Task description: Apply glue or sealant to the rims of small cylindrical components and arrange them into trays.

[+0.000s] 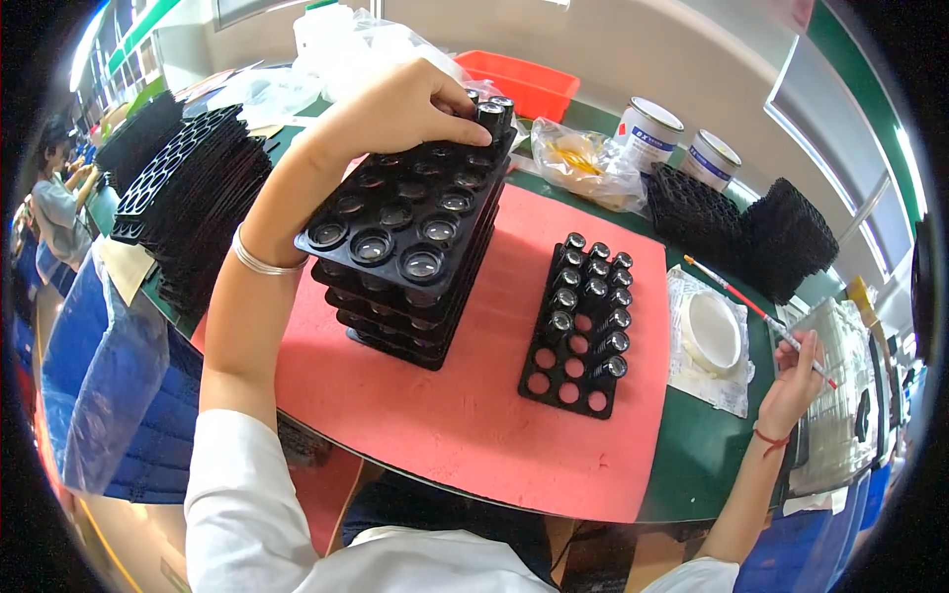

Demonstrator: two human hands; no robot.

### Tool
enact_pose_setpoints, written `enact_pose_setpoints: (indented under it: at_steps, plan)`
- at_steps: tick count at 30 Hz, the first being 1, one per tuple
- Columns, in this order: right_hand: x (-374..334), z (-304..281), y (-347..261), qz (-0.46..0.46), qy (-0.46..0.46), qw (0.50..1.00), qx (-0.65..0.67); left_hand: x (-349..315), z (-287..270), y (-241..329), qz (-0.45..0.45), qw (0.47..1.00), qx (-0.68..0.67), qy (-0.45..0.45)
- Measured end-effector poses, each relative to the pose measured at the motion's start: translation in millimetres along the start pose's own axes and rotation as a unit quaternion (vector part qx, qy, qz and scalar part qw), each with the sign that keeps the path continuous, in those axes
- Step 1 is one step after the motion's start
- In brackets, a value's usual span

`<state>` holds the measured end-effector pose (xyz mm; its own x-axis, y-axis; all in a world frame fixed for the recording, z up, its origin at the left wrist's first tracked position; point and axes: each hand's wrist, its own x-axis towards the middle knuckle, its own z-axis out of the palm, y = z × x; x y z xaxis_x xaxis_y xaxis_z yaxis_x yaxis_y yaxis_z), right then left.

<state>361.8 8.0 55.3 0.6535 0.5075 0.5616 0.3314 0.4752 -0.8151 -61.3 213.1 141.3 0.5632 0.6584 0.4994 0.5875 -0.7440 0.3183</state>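
My left hand (400, 109) reaches over a stack of black trays (410, 262) and pinches a small black lens barrel (487, 114) at the top tray's far corner. The top tray holds several round glass lenses in its wells. My right hand (796, 381) rests at the table's right edge, gripping a thin red and white brush (756, 311). Between the hands lies a flat black perforated tray (583, 326) on a pink mat (474, 415); several black barrels stand in its far rows, while its near holes show the pink mat.
A white dish (714, 331) sits on a paper towel beside the brush. Two tins (647, 133), a clear bag (583, 163), black mesh stacks (751, 227) and an orange bin (519, 84) line the back. Empty tray piles (188, 198) stand left. Another person (54, 208) works far left.
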Motion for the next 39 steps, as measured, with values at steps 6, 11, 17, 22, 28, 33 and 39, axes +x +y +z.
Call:
enact_pose_setpoints:
  at_steps: [6, 11, 17, 22, 28, 33, 39]
  plan:
    - [0.3, -1.0, 1.9, -0.009, -0.015, 1.000, 0.001, 0.8, 1.7, 5.0, -0.019, 1.000, 0.000, -0.014]
    - [-2.2, -1.8, -0.9, -0.015, -0.021, 1.000, 0.001, -3.5, -3.0, 7.3, -0.015, 1.000, -0.015, -0.013]
    - [-2.1, 5.8, -2.6, -0.006, -0.027, 0.999, -0.015, -21.3, -38.3, 40.3, -0.076, 0.995, 0.023, 0.061]
    - [-1.1, 3.4, 2.7, -0.002, -0.050, 0.998, -0.023, -56.2, -6.2, 143.1, -0.073, 0.994, -0.039, 0.076]
    - [-1.6, 7.8, -2.8, -0.039, -0.057, 0.995, -0.074, -99.1, 80.6, 150.8, 0.140, 0.977, 0.106, -0.125]
    - [-1.3, 0.7, -6.6, -0.068, -0.033, 0.993, -0.089, -105.0, 103.3, 138.9, 0.116, 0.967, 0.186, -0.128]
    - [1.2, -4.9, -10.6, -0.117, 0.013, 0.985, -0.122, -90.3, 113.1, 136.3, 0.033, 0.971, 0.132, -0.194]
